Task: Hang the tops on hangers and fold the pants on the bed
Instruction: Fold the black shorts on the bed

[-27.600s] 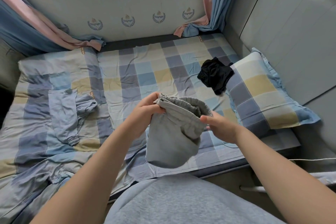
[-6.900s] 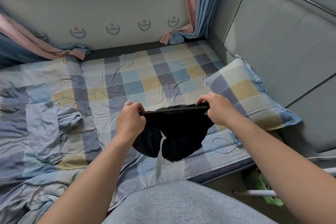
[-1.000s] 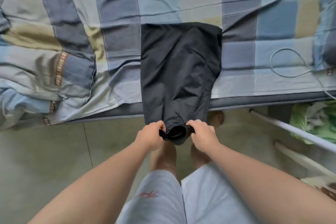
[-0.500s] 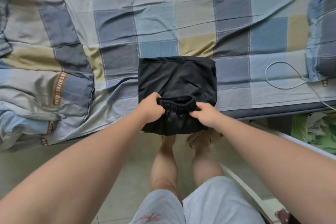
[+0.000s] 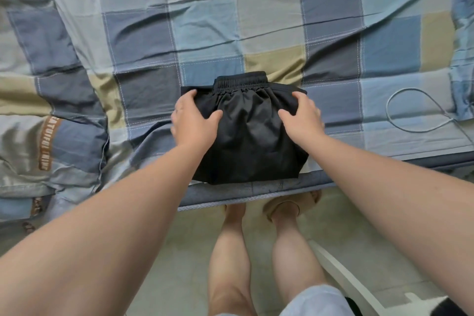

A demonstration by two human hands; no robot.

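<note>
A pair of black pants (image 5: 250,133) lies folded in half at the near edge of the bed, its elastic waistband on top at the far side. My left hand (image 5: 193,120) lies on the pants' left side, palm down with fingers spread. My right hand (image 5: 301,117) lies on the right side in the same way. Both hands press the fabric flat and curl round nothing.
The bed (image 5: 256,20) wears a checked blue, grey and yellow sheet. A rumpled quilt (image 5: 46,136) lies at the left. A white cable loop (image 5: 420,110) and a pillow edge (image 5: 464,59) are at the right. My legs stand on the tiled floor (image 5: 179,264); a white bar (image 5: 343,274) runs at lower right.
Both hands carried the waistband end up and over onto the far end, folding the pants in half. They let go of the waistband and now lie flat on the fold.
</note>
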